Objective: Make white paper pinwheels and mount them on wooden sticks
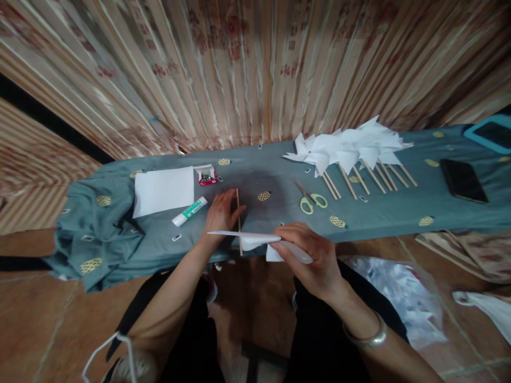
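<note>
My right hand (305,255) pinches a white paper pinwheel (255,240), held nearly edge-on above the front edge of the cloth-covered table. My left hand (221,211) rests on the cloth with its thumb and fingers about a thin wooden stick (239,226). The stick points toward me, and its near end shows below the paper. Just left of that hand lies a glue stick (189,211) with a green label. Beyond it sits a small red-and-white open box (206,174) of metal pins or tacks.
White paper sheets (164,191) lie at the left. Scissors with light green handles (309,201) lie right of centre, near several finished pinwheels (347,149) on sticks. A black phone (463,181) and a blue-framed device (491,133) are farther right. A plastic bag (403,298) is on the floor.
</note>
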Motion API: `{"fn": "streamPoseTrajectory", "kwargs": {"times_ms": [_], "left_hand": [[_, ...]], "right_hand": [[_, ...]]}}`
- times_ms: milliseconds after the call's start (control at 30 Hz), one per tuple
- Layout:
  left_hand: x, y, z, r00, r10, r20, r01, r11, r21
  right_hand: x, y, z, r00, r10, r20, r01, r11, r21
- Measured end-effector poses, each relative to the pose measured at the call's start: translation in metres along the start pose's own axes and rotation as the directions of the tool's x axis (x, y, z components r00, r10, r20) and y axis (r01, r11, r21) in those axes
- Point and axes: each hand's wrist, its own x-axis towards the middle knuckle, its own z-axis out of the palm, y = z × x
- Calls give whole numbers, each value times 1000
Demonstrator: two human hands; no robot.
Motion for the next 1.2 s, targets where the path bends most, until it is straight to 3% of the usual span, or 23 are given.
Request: {"fn": "streamPoseTrajectory", "kwargs": {"times_ms": [167, 333, 400, 500, 600, 733, 933, 1200], "left_hand": [[22, 3, 7, 973, -221, -74, 196, 949, -247], [5, 36, 2, 970, -241, 16, 224, 873, -434], [-10, 58, -1, 928, -308, 208, 364, 637, -679], [-29, 86, -7, 835, -358, 418, 529, 307, -791], [-38, 100, -12, 782, -369, 503, 583, 147, -799], [-39, 103, -17, 759, -349, 549, 618, 124, -776], [-40, 109, -23, 802, -288, 523, 587, 217, -780], [-45, 112, -23, 804, -255, 537, 591, 245, -769]], "right_hand": [[2, -2, 0, 1000, -17, 26, 18, 1000, -19], [2, -5, -5, 996, -81, -35, 81, 997, 12], [1, -7, -8, 991, -119, -63, 119, 993, 7], [1, -11, -10, 985, -147, -92, 146, 989, -17], [2, -13, -10, 985, -137, -105, 134, 990, -41], [3, -12, -9, 990, -102, -98, 96, 993, -62], [5, -12, -7, 983, -136, -120, 125, 988, -94], [3, -11, -4, 978, -159, -136, 143, 983, -119]]}}
